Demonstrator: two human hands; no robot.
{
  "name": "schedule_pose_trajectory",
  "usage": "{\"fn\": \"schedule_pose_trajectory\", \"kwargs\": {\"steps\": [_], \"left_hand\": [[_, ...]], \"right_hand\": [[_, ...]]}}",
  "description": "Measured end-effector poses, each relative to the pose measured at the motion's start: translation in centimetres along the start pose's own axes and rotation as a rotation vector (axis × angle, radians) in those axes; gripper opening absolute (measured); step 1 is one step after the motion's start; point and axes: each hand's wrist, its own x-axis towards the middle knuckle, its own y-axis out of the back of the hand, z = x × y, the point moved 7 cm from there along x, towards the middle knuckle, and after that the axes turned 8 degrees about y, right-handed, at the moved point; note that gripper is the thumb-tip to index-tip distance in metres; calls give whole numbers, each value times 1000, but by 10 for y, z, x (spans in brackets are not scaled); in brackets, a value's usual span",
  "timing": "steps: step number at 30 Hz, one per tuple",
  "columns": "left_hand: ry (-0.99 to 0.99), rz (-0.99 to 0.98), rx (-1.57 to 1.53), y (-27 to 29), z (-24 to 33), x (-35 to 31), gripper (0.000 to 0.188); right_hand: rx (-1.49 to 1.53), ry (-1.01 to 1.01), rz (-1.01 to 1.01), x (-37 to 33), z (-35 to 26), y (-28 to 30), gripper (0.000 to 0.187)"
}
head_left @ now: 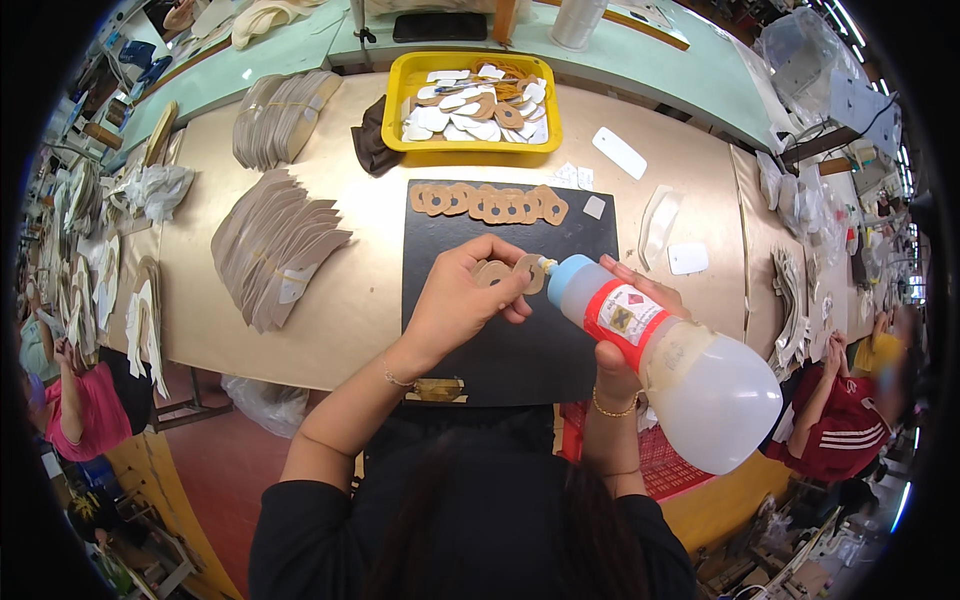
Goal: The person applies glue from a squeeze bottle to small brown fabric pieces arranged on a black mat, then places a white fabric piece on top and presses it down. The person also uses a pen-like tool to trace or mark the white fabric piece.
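Note:
My left hand [455, 300] pinches small tan leather-like pieces [492, 273] with rounded outlines, above a black board [490, 360]. In my right hand [617, 370] is a translucent squeeze bottle [712, 400] with a red label band and a light-blue cap, tilted so its base points down to the right. The bottle's narrow nozzle tip [547, 265] meets or nearly meets the edge of a held piece; contact is hard to tell. Farther up the board lies an overlapping row of similar tan pieces [487, 203], several showing dark round centres.
A yellow tray [398, 85] behind the board holds white and tan pieces and orange bands. Left are banded stacks of beige pieces [270, 250], with a dark cloth [374, 140] near the tray. White cards [688, 259] lie right. Other people sit at both sides.

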Motion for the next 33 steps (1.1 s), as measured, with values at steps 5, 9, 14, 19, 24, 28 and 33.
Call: {"fn": "schedule_pose_trajectory", "kwargs": {"steps": [5,9,14,19,24,28,33], "left_hand": [[-5,10,38,-3,1,-5,21],[-10,-9,75,-3,2,-5,19],[32,-6,-33,2,-3,-2,19],[15,16,-38,7,0,-1,19],[-58,96,93,8,8,-6,18],[-76,108,116,5,10,-9,18],[-44,104,122,3,6,-14,17]], "right_hand": [[-54,45,-38,0,1,-2,82],[-124,32,-54,2,-2,0,81],[-20,38,65,-5,-7,4,80],[59,31,8,-11,-9,4,80],[37,2,-38,-11,-5,0,79],[7,-26,-60,-12,-3,-3,77],[42,-87,43,-20,-1,-1,72]]}}
